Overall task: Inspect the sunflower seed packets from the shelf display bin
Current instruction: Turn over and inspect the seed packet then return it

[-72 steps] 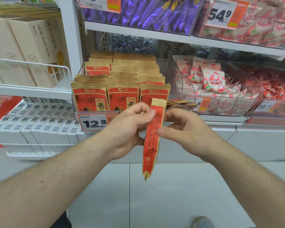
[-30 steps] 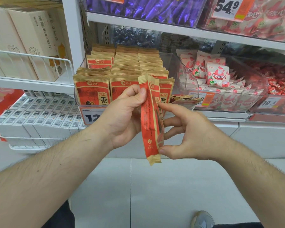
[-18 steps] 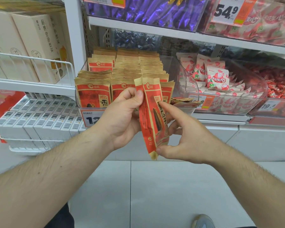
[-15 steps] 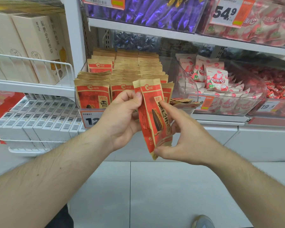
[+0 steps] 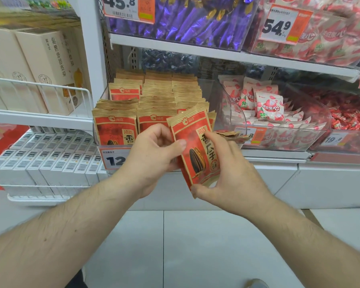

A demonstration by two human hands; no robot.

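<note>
gripping one seed packet [image 5: 195, 148], both hands [image 5: 152, 154] [image 5: 227, 173] block the bin [image 5: 214, 96] beside strawberry sweets [image 5: 269, 104].

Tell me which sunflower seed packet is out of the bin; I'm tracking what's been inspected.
The packet held tilted in front of the bin, pinched by the left hand and right hand. The others stand upright in rows inside.

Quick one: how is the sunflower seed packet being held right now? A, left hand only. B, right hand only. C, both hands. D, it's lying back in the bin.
C: the left hand pinches the held packet at its left edge and the right hand grips its right side and bottom corner.
</note>
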